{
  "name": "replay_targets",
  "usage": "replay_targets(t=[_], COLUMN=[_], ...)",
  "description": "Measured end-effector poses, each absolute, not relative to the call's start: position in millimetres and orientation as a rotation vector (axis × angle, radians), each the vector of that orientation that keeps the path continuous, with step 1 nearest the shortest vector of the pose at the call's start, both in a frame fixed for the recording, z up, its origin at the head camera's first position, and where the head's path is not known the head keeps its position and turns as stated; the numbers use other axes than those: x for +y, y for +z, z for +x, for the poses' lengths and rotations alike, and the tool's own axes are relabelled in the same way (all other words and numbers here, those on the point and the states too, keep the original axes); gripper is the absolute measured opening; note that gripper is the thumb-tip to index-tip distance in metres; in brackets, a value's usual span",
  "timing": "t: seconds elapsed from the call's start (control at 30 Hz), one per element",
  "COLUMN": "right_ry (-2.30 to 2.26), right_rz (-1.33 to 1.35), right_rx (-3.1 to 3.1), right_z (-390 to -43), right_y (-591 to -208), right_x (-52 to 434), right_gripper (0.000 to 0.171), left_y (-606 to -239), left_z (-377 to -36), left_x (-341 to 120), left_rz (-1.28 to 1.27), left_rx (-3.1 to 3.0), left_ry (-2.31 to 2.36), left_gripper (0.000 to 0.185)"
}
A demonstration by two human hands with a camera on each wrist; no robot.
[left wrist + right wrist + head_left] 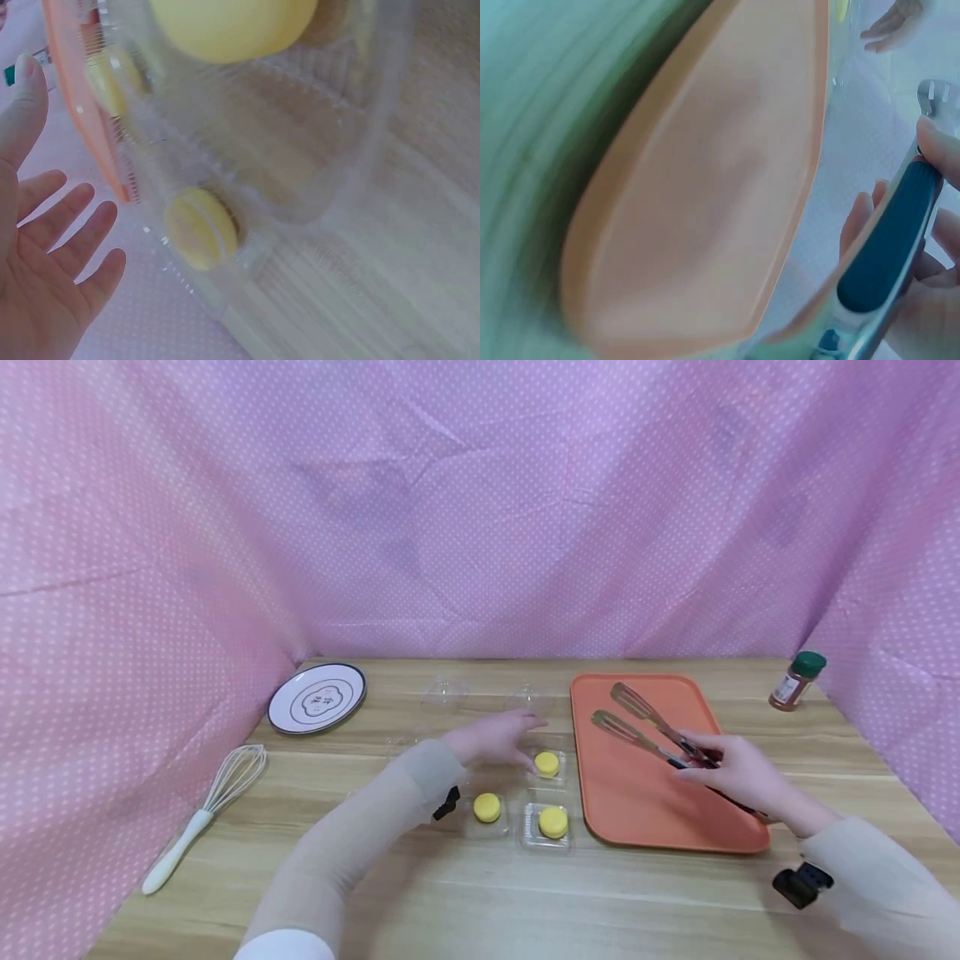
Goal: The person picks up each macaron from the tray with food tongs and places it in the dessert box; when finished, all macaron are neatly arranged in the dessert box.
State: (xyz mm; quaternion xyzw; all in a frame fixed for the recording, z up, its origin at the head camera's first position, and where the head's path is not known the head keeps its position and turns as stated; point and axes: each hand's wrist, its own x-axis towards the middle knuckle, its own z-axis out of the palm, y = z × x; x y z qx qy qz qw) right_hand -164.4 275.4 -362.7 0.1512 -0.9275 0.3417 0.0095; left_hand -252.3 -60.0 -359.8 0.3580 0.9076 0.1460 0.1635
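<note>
My right hand (742,777) grips metal tongs (637,731) with dark handle grips. Their slotted ends are spread apart above the orange tray (660,810). In the right wrist view, the thumb lies along the tongs' dark grip (892,232). My left hand (498,739) reaches over the clear plastic boxes with its fingers spread. Nothing is in the left palm (37,292) in the left wrist view. Near its fingertips sits a yellow macaron (547,764) in a clear box. Two more yellow macarons (487,807) (553,822) sit in boxes closer to me. My left forearm hides part of the boxes.
Raised clear lids (528,695) stand at the back. A white plate (300,720) with a dark rim lies back left, and a whisk (198,822) in front of it. Beyond the tray's right side stands a green-capped spice jar (797,681). Pink dotted cloth (480,527) surrounds the table.
</note>
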Motion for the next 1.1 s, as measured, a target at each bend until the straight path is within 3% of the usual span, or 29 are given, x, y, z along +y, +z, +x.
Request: replay_targets(t=[0.27, 0.83, 1.1], right_ry=[1.024, 1.040, 0.996], right_rz=[0.268, -0.064, -0.084], right_rx=[-2.996, -3.147, -3.177], right_z=[-158, -155, -159], right_y=[-366, -390, -401], right_x=[314, 390, 409], right_gripper=[0.070, 0.079, 0.082], left_y=[-351, -354, -362], left_z=[-252, -230, -218], left_x=[-75, -127, -150], left_rz=[1.115, 0.996, 0.968], left_rx=[2.650, 2.869, 2.931], left_ry=[0.507, 0.670, 0.700], left_gripper=[0.070, 0.060, 0.058])
